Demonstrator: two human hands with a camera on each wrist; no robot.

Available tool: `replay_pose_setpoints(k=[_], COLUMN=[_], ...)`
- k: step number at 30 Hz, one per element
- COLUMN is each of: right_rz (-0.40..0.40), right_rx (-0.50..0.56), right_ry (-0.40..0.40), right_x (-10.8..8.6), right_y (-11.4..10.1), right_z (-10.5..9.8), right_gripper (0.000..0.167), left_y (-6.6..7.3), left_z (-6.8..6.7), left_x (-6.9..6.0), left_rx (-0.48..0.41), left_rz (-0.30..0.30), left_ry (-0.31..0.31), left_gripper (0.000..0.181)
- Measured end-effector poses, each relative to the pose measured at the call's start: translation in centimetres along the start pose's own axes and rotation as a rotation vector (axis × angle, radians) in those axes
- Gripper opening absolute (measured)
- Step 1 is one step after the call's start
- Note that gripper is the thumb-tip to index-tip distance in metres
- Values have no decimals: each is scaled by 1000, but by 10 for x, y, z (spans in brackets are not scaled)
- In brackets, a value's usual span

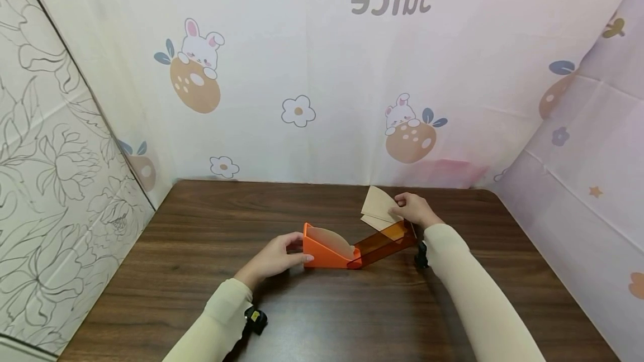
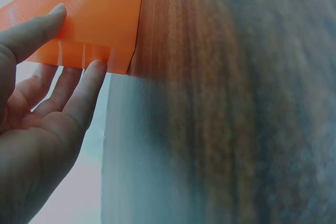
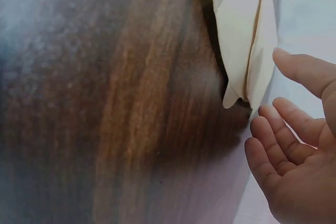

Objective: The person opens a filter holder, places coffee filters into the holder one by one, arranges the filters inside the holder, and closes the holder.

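Observation:
An orange coffee filter holder (image 1: 324,250) stands on the table, with tan filter paper (image 1: 329,238) rising rounded inside it. Its see-through amber lid (image 1: 384,246) is swung out to the right. My left hand (image 1: 274,258) grips the holder's left end; in the left wrist view the thumb lies on one orange wall (image 2: 100,14) and fingertips touch another side. Tan coffee filters (image 1: 378,205) lie fanned behind the lid, partly seen through it. Beside them is my right hand (image 1: 413,209), fingers loosely bent and apart, thumb at the edge of the filters (image 3: 244,35).
The dark wood table (image 1: 211,222) ends at a printed curtain (image 1: 312,71) at the back. Flowered panels (image 1: 75,183) stand at the left and another curtain (image 1: 593,155) hangs at the right. Black wrist cameras (image 1: 256,320) are strapped at the sleeves.

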State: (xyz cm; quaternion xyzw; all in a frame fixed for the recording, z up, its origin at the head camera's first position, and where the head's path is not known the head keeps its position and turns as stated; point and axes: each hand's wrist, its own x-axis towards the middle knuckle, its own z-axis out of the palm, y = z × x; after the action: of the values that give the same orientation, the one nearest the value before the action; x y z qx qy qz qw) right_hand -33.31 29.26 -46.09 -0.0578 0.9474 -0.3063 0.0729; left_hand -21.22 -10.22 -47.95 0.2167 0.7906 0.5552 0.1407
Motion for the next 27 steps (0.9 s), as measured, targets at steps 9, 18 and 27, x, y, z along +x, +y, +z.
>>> replay_pose_setpoints(k=[9, 18, 27], right_rz=[55, 100, 120], right_rx=[-20, -48, -16], right_ry=[-51, -81, -82], right_x=[7, 12, 13], right_y=[0, -1, 2], right_z=[-3, -6, -4], right_gripper=[62, 61, 59], left_y=[-1, 26, 35], left_z=[1, 1, 0], left_x=[2, -7, -11], left_rx=[2, -11, -20], left_rz=[-1, 5, 3], left_ry=[14, 10, 11], left_gripper=[37, 31, 32])
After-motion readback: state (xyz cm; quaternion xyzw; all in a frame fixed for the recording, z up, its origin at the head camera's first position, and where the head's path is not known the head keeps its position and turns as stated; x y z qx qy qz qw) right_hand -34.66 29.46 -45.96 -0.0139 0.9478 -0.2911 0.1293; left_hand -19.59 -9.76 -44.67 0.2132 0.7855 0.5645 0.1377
